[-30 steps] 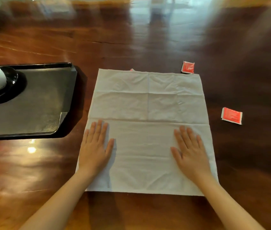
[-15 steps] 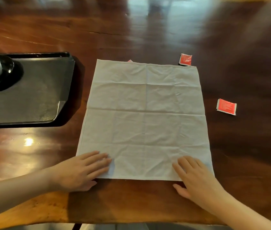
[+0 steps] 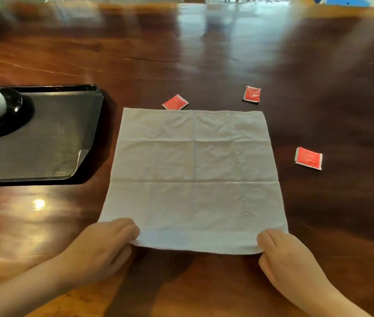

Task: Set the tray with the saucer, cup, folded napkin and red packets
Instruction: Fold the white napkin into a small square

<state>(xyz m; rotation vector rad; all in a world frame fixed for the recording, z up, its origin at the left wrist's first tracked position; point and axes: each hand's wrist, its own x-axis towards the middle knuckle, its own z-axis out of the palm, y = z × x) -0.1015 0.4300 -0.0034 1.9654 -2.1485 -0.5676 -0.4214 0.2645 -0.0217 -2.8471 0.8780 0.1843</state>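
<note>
Napkin (image 3: 192,175) update: left hand (image 3: 103,248) and right hand (image 3: 289,259) went from flat smoothing to pinching its near corners, edge lifted off surface (image 3: 204,65). Looks like first fold starting. Tray (image 3: 50,138) ahead-left of left hand; red packets (image 3: 308,157) beyond.

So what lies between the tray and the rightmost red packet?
Only the napkin, spread unfolded on the table; the head view shows it.

The bare left hand (image 3: 103,245) and the bare right hand (image 3: 289,255) each join an uncovered arm, the left forearm (image 3: 21,291) and the right forearm (image 3: 337,300), skin showing to the lower edge.
</note>
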